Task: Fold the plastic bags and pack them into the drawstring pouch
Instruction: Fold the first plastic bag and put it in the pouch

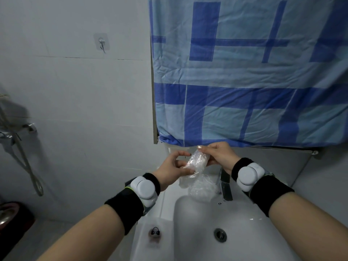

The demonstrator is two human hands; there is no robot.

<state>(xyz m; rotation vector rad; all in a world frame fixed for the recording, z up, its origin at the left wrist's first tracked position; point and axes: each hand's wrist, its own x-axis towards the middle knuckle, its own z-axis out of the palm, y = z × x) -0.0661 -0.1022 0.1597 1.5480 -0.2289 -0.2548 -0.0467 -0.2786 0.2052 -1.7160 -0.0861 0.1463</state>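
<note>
A clear, crinkled plastic bag (197, 162) is held up over the back of a white sink (244, 232). My left hand (172, 167) pinches its lower left part with thumb and fingers. At the bag's upper right end, my right hand (219, 154) grips it. More clear plastic (202, 188) hangs or lies below the hands by the tap; whether it is the same bag I cannot tell. No drawstring pouch is visible.
A chrome tap (225, 185) stands just right of the plastic. A blue checked cloth (244, 72) hangs over a rail behind the sink. On the left wall are a hook (101, 43) and a shower hose (28, 166). The drain (220, 234) sits in the basin.
</note>
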